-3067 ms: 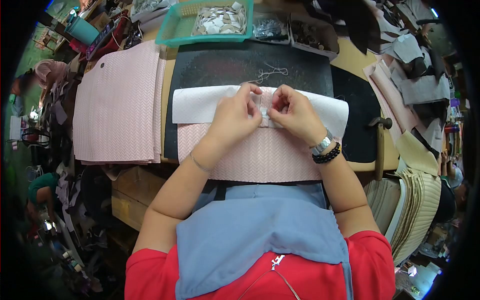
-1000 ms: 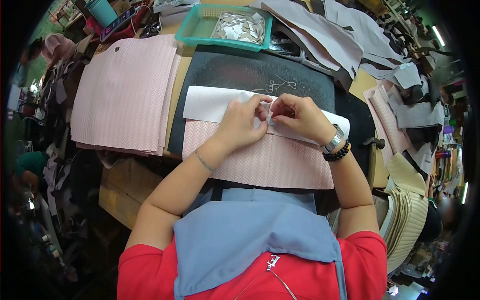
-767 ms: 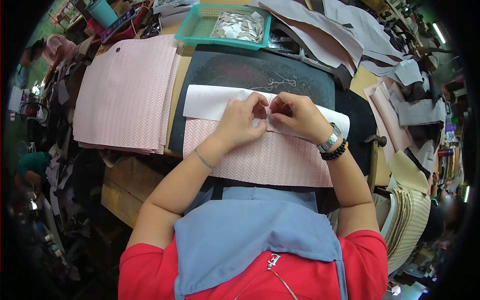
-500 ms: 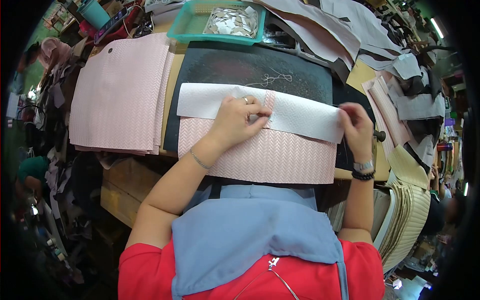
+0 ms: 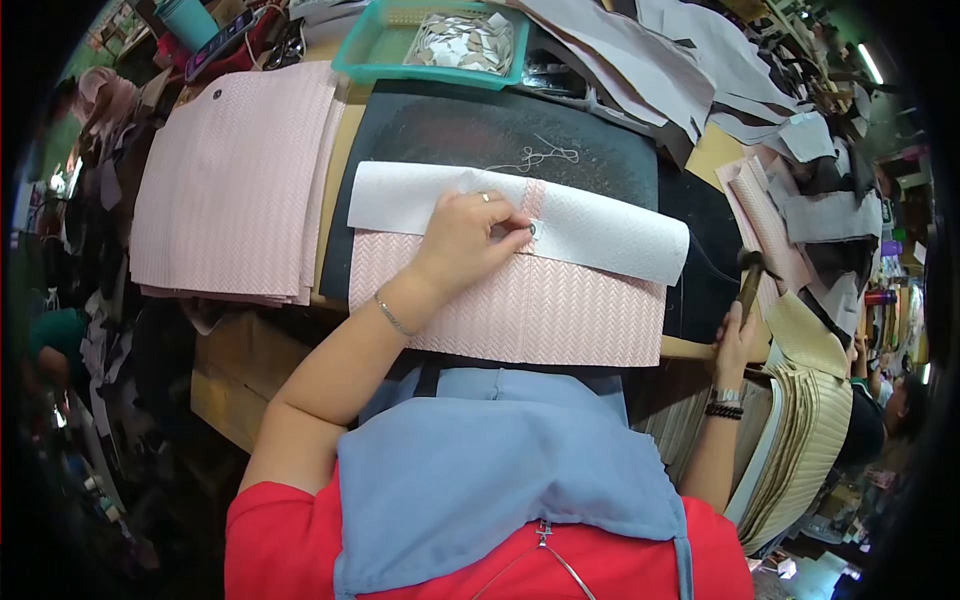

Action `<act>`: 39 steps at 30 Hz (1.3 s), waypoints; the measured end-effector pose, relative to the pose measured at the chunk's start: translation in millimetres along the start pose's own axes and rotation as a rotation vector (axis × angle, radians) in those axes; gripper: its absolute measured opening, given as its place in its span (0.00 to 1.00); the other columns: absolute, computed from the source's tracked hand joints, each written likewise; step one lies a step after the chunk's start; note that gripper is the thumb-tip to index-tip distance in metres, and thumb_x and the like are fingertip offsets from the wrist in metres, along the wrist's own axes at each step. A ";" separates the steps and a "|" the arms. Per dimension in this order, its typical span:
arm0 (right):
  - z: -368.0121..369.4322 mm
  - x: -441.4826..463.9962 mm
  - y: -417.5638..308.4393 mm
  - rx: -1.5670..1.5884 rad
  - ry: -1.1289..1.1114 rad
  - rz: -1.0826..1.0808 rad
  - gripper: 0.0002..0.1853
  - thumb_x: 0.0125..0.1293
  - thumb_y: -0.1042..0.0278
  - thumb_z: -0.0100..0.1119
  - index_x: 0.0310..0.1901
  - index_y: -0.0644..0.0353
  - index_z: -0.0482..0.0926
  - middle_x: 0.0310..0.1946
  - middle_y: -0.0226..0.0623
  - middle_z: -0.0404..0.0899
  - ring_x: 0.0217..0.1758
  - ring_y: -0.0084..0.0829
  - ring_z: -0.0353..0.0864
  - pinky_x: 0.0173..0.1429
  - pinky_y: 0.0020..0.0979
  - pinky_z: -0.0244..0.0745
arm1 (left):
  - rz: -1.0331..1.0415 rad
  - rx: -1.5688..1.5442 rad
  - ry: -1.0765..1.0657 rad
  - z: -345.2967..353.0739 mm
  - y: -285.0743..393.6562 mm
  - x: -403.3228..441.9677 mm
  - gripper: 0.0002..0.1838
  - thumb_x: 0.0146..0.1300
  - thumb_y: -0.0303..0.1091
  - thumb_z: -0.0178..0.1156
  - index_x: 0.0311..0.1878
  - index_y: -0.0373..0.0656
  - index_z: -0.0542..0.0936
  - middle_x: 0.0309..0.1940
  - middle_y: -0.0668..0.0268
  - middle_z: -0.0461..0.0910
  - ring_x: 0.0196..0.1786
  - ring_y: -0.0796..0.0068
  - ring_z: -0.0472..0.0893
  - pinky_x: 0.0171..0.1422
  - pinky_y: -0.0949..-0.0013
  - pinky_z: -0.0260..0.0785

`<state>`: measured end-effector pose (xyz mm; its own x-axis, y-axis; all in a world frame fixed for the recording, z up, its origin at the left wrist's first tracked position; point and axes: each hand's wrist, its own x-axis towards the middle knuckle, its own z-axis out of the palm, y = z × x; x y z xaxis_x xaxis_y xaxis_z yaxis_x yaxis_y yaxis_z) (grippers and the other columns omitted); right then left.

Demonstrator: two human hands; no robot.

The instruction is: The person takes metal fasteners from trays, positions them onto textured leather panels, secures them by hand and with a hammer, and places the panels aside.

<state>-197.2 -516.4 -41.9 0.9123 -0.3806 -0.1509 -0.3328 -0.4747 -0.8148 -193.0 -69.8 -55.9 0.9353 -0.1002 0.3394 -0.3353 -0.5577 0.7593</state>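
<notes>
My left hand [image 5: 474, 240] rests on the folded pink woven-pattern piece [image 5: 500, 310], thumb and forefinger pinched beside a small dark round fastener [image 5: 532, 229] at the middle strip. Whether the fingertips grip the fastener or something else is too small to tell. The white backing [image 5: 610, 235] of the piece is folded over along its far side. Off to the right, my right hand [image 5: 735, 345] is wrapped round the wooden handle of a hammer [image 5: 749, 285], its dark head pointing away from me.
A dark board [image 5: 430, 120] lies under the piece, with loose thread [image 5: 545, 155] on it. Stacked pink pieces [image 5: 235, 190] are at left. Behind stands a green basket [image 5: 385, 72] of small white pieces. Cream quilted pieces [image 5: 815, 450] are at lower right.
My right hand has left the fastener area, moved right and towards me, and taken hold of the hammer, which now stands tilted. My left hand has stayed at the middle strip.
</notes>
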 end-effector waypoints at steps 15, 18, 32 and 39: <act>111.7 -101.3 -108.6 -0.052 -0.570 -0.730 0.34 0.69 0.80 0.53 0.75 0.63 0.57 0.60 0.53 0.76 0.62 0.44 0.78 0.66 0.34 0.68 | 0.045 0.018 0.025 -4.1 -2.3 -0.6 0.05 0.53 0.30 0.72 0.32 0.42 0.87 0.26 0.66 0.80 0.24 0.72 0.78 0.33 0.70 0.68; 117.1 -99.2 -113.0 -0.183 -0.632 -0.809 0.34 0.67 0.80 0.54 0.75 0.62 0.58 0.56 0.54 0.77 0.57 0.45 0.79 0.62 0.34 0.70 | 0.075 0.046 0.018 -5.2 -2.6 1.8 0.05 0.53 0.30 0.72 0.32 0.42 0.87 0.26 0.67 0.79 0.24 0.71 0.77 0.32 0.69 0.67; 117.4 -96.8 -133.4 -0.332 -0.558 -0.992 0.36 0.66 0.77 0.58 0.75 0.49 0.61 0.37 0.47 0.77 0.36 0.46 0.79 0.45 0.39 0.75 | 0.014 0.051 -0.012 -6.7 -1.5 -2.4 0.10 0.53 0.36 0.73 0.37 0.45 0.87 0.27 0.68 0.79 0.31 0.69 0.79 0.45 0.65 0.65; 106.8 -95.4 -184.0 -0.546 -0.581 -1.036 0.33 0.69 0.68 0.58 0.74 0.35 0.63 0.33 0.43 0.76 0.28 0.44 0.79 0.32 0.41 0.76 | -0.029 -0.032 0.014 -12.3 8.2 -1.6 0.49 0.41 0.40 0.81 0.69 0.47 0.67 0.30 0.66 0.76 0.29 0.70 0.76 0.43 0.65 0.70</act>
<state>-197.5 -308.0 62.7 0.7248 0.6847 0.0762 0.6543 -0.6495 -0.3874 -198.7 -64.2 -43.4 0.9431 -0.0723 0.3244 -0.3114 -0.5340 0.7861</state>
